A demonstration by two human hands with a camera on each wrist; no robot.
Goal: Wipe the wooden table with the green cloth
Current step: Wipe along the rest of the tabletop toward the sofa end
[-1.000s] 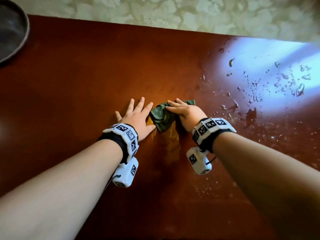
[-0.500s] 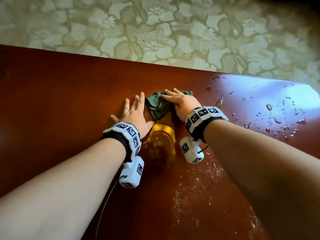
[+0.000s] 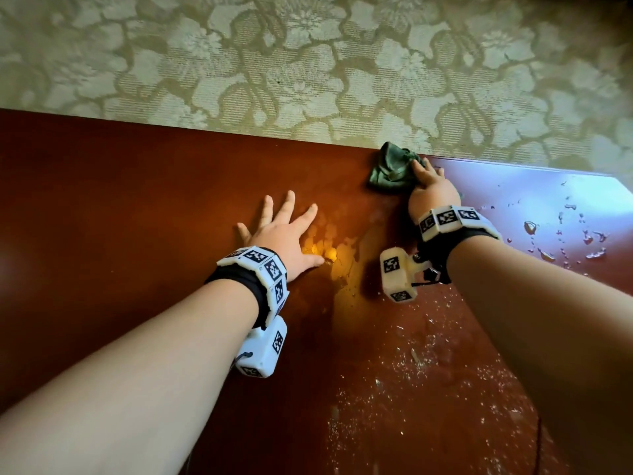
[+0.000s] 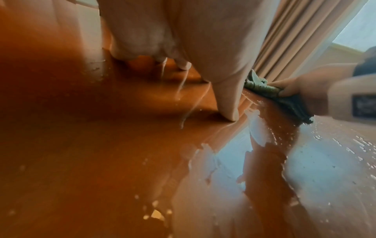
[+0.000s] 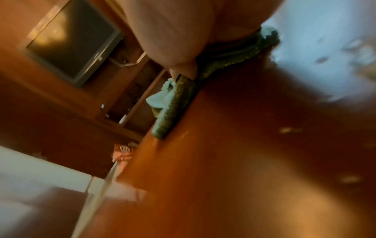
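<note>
Right hand point(image 3: 430, 192) presses the bunched green cloth point(image 3: 390, 169) at the wooden table point(image 3: 137, 200) far edge, fingers curled over it. Water drops point(image 3: 565, 234) lie at 3 o'clock from the cloth. Left hand point(image 3: 284, 231) flat, splayed, holding nothing.

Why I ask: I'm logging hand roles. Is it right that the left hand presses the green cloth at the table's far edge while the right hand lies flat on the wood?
Not quite: the hands are swapped. In the head view the right hand presses the green cloth at the far edge of the table, and the left hand lies flat on the wood.
</note>
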